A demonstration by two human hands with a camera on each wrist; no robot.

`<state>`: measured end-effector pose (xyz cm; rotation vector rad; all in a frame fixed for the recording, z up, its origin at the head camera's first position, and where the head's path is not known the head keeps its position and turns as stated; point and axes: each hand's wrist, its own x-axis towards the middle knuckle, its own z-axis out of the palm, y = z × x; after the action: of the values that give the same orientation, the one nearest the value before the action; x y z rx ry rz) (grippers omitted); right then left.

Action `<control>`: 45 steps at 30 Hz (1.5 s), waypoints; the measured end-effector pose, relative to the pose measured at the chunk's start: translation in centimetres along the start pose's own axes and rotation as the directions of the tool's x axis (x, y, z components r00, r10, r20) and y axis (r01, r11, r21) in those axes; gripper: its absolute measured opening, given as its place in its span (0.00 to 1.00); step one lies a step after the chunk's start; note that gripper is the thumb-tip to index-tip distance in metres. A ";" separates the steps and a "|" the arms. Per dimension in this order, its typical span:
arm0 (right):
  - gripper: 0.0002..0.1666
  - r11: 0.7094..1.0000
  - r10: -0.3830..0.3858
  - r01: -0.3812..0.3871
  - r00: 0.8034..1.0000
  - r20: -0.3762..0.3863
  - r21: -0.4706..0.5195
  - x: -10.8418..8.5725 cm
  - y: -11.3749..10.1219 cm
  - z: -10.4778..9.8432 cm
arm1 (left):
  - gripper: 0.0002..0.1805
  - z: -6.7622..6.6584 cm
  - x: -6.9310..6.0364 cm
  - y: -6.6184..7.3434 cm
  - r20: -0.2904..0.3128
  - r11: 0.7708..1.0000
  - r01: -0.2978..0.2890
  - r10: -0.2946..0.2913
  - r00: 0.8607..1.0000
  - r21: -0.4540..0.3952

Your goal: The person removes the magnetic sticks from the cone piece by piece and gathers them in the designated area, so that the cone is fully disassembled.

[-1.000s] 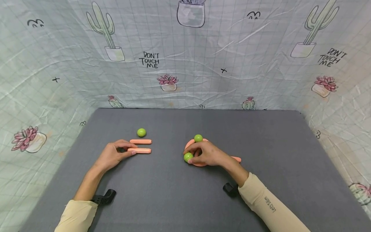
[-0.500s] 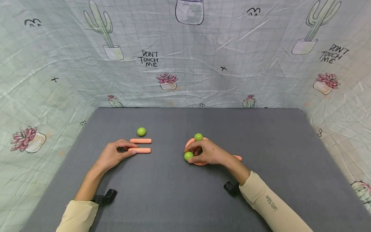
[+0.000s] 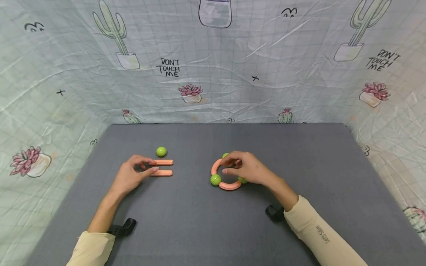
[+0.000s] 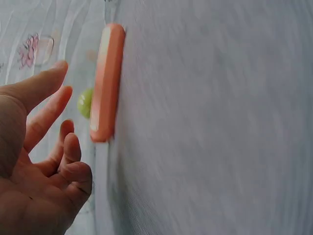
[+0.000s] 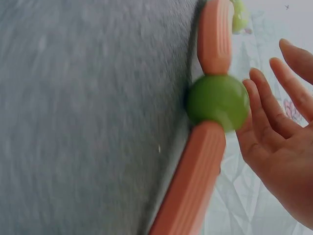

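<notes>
My left hand (image 3: 130,176) hovers by two straight orange rods, its thumb near the near rod (image 3: 163,173) and its fingers by the far rod (image 3: 164,162). Nothing is gripped; the left wrist view shows a rod (image 4: 106,83) apart from the loosely spread fingers. A green ball (image 3: 161,151) lies behind the rods. My right hand (image 3: 252,169) is over a ring of curved orange pieces (image 3: 229,186) joined by green balls (image 3: 215,180), covering its right side. Its fingers hold nothing. In the right wrist view a straight rod (image 5: 188,183) extends from a green ball (image 5: 218,102).
A dark grey table (image 3: 193,225) lies under everything. A light cloth (image 3: 226,99) with cactus drawings hangs behind and at both sides. Each wrist wears a black camera, such as the left wrist's black camera (image 3: 124,227).
My right hand lets go of the ring's left green ball and shifts right and up, uncovering the ring's front piece. My left fingers leave the near rod and spread towards the far one.
</notes>
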<state>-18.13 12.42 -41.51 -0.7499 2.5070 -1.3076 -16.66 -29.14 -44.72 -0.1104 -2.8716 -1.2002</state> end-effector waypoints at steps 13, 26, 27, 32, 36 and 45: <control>0.16 1.000 0.026 -0.026 0.998 -0.049 -0.002 -1.8 1.1 -2.2 | 0.13 3.2 0.0 4.9 0.024 0.963 -0.149 0.159 0.987 -0.226; 0.14 0.999 0.031 -0.033 0.998 -0.056 -0.036 -3.5 2.5 -2.5 | 0.10 7.8 -0.9 8.7 0.054 0.942 -0.246 0.265 0.963 -0.230; 0.14 0.999 0.027 -0.029 0.998 -0.056 -0.037 -3.5 2.6 -2.5 | 0.10 8.1 -0.9 9.0 0.054 0.936 -0.259 0.279 0.959 -0.240; 0.13 0.999 0.033 -0.035 0.998 -0.053 -0.033 -3.8 2.9 -2.8 | 0.09 9.6 -0.9 10.3 0.044 0.909 -0.312 0.336 0.941 -0.275; 0.13 0.999 0.040 -0.041 0.998 -0.050 -0.033 -4.2 3.3 -3.0 | 0.09 10.5 -0.7 11.1 0.048 0.890 -0.340 0.371 0.927 -0.304; 0.14 0.997 0.050 -0.052 0.998 -0.041 -0.053 -4.9 4.2 -4.1 | 0.09 12.0 -0.1 12.5 0.092 0.862 -0.370 0.424 0.901 -0.346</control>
<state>-17.07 19.89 -42.78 -0.6727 2.5848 -1.2547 -15.60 -11.82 -44.24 -0.8069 -2.5518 -1.6049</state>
